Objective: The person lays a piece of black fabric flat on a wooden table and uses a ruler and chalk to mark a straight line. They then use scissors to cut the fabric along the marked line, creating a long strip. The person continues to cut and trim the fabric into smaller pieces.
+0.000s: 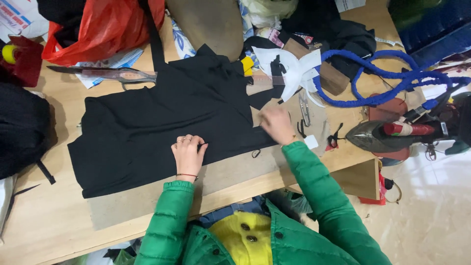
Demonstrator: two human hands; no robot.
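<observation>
The black cloth lies flat on the tabletop, looking limp and light, best pinched at an edge; left hand presses it with curled fingers, right hand, blurred, rests open on its right edge.

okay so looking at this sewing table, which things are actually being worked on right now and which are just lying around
In use:
left hand, pressing on the black fabric
right hand, at the fabric's right edge
grey mat beneath the fabric

Lying about:
iron
blue cord
large scissors
red plastic bag
white cut pieces
</observation>
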